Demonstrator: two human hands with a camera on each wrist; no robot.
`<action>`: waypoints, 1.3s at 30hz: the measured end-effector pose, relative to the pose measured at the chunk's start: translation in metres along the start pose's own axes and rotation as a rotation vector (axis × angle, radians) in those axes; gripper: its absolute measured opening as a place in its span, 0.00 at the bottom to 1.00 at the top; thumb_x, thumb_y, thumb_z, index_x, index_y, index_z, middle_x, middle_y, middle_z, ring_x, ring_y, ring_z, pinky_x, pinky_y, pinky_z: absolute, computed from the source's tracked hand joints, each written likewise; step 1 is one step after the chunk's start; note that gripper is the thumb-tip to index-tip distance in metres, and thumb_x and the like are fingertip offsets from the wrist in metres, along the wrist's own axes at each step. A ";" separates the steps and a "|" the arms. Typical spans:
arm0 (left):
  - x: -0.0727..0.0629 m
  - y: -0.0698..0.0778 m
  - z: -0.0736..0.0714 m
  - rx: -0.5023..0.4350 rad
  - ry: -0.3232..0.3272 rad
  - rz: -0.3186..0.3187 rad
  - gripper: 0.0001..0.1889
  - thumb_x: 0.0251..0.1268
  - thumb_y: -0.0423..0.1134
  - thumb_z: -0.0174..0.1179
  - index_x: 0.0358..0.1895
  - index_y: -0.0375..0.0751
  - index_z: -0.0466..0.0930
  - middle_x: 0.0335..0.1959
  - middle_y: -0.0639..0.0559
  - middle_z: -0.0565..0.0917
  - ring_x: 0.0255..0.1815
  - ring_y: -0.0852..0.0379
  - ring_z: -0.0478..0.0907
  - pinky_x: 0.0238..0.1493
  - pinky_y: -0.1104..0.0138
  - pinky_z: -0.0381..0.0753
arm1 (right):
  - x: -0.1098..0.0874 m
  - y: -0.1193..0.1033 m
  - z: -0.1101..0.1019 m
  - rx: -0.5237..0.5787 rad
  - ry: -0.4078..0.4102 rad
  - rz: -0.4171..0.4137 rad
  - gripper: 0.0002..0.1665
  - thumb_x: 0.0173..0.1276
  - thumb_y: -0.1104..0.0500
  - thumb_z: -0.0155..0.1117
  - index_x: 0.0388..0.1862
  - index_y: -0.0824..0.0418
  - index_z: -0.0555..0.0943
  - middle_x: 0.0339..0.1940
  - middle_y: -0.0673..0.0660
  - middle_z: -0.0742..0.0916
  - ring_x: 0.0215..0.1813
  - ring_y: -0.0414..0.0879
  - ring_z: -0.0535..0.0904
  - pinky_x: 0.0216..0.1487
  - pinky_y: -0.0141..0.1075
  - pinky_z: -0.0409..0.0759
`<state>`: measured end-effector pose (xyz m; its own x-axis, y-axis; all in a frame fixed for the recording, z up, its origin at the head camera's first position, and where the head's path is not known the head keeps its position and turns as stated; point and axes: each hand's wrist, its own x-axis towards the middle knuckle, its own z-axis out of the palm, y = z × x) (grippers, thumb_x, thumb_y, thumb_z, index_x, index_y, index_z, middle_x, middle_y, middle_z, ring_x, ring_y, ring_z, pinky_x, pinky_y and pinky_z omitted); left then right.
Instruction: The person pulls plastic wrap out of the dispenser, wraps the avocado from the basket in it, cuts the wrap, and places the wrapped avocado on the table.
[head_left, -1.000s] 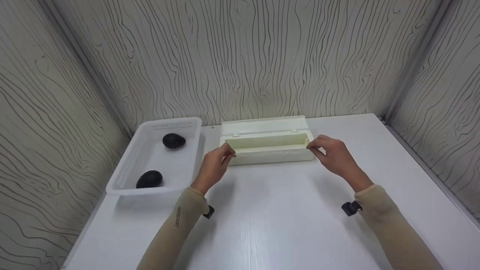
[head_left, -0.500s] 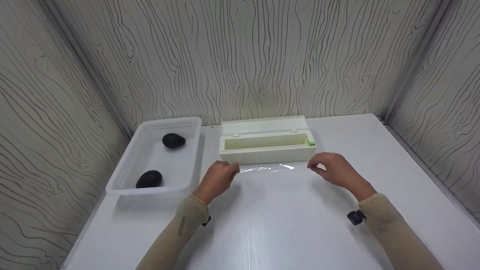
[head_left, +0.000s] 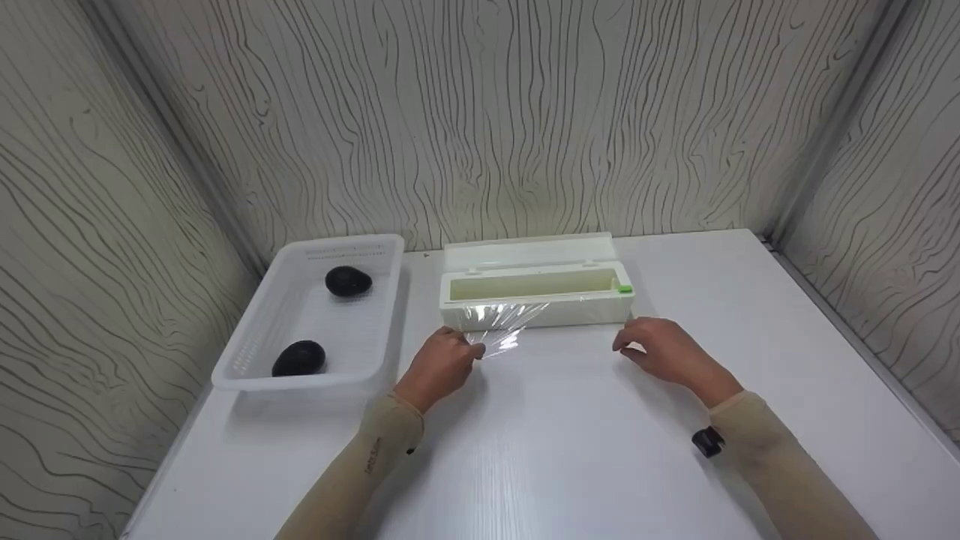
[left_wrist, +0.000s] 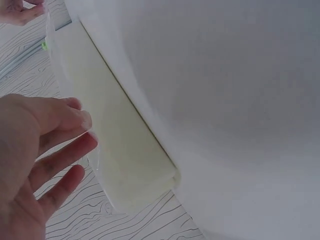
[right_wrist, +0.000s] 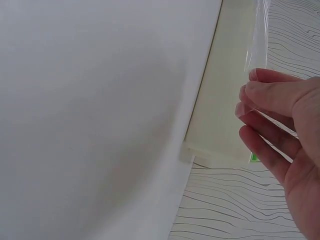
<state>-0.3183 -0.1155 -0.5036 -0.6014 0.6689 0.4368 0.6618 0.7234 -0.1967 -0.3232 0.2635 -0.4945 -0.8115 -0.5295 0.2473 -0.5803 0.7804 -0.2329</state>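
A cream plastic wrap dispenser [head_left: 536, 310] stands near the back of the table with its lid [head_left: 529, 251] raised. A green slider [head_left: 624, 289] sits at its right front rim. Clear plastic wrap [head_left: 499, 322] comes over the front rim, wrinkled and shiny on the left side. My left hand [head_left: 441, 367] pinches that side between thumb and fingers, just in front of the dispenser. In the right wrist view, the wrap [right_wrist: 257, 45] reaches my right hand [right_wrist: 285, 120], whose thumb and fingertips pinch its corner. The roll inside the dispenser is hidden.
To the left stands a white plastic basket [head_left: 386, 322] holding two dark avocado-shaped objects, one at the back [head_left: 348, 281] and one at the front [head_left: 299, 358]. Wood-grain panels [head_left: 480, 120] enclose the white table [head_left: 525, 442] at the back and both sides.
Both hands have moved from the dispenser's front rim toward me, drawing out the plastic wrap. The left hand then came slightly lower, and the wrap now creases toward it. The green slider has come into view.
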 end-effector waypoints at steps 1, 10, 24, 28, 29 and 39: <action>0.000 0.000 0.001 0.015 -0.003 0.001 0.09 0.52 0.28 0.66 0.30 0.50 0.85 0.24 0.56 0.88 0.28 0.57 0.84 0.43 0.62 0.82 | 0.000 0.000 0.001 0.002 -0.010 0.008 0.10 0.57 0.68 0.71 0.36 0.56 0.88 0.33 0.48 0.88 0.41 0.48 0.85 0.43 0.44 0.83; 0.000 0.001 0.008 0.108 -0.022 0.049 0.10 0.54 0.27 0.63 0.28 0.51 0.84 0.25 0.57 0.88 0.26 0.58 0.83 0.40 0.64 0.81 | -0.001 -0.001 0.005 0.024 -0.071 0.035 0.08 0.62 0.65 0.68 0.39 0.56 0.87 0.37 0.50 0.88 0.45 0.49 0.85 0.49 0.47 0.82; 0.001 0.001 0.015 0.203 -0.116 0.080 0.08 0.57 0.32 0.64 0.28 0.52 0.86 0.25 0.59 0.86 0.26 0.59 0.81 0.35 0.66 0.80 | -0.009 0.001 0.000 0.154 -0.249 0.145 0.16 0.67 0.60 0.64 0.53 0.58 0.83 0.55 0.58 0.86 0.63 0.60 0.77 0.65 0.58 0.71; 0.002 0.004 0.017 0.207 -0.103 0.067 0.08 0.59 0.33 0.63 0.26 0.51 0.86 0.24 0.57 0.84 0.25 0.58 0.80 0.33 0.65 0.80 | -0.011 0.004 0.000 0.184 -0.252 0.127 0.17 0.68 0.58 0.62 0.55 0.58 0.82 0.57 0.58 0.85 0.62 0.59 0.77 0.65 0.57 0.72; 0.002 0.004 0.017 0.205 -0.100 0.059 0.08 0.60 0.33 0.62 0.26 0.50 0.86 0.24 0.57 0.84 0.24 0.57 0.80 0.33 0.64 0.81 | -0.011 0.004 0.000 0.189 -0.254 0.128 0.17 0.69 0.58 0.62 0.56 0.58 0.82 0.57 0.58 0.85 0.62 0.59 0.78 0.65 0.57 0.73; -0.007 -0.005 0.020 0.133 -0.129 0.017 0.07 0.59 0.36 0.63 0.24 0.49 0.85 0.22 0.56 0.81 0.23 0.57 0.79 0.28 0.64 0.78 | -0.017 0.014 -0.001 0.326 -0.298 0.146 0.25 0.71 0.49 0.61 0.62 0.60 0.78 0.65 0.60 0.80 0.65 0.59 0.76 0.64 0.55 0.75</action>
<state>-0.3262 -0.1202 -0.5228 -0.6491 0.6912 0.3177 0.6123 0.7225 -0.3211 -0.3173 0.2841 -0.5009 -0.8434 -0.5313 -0.0798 -0.4114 0.7342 -0.5402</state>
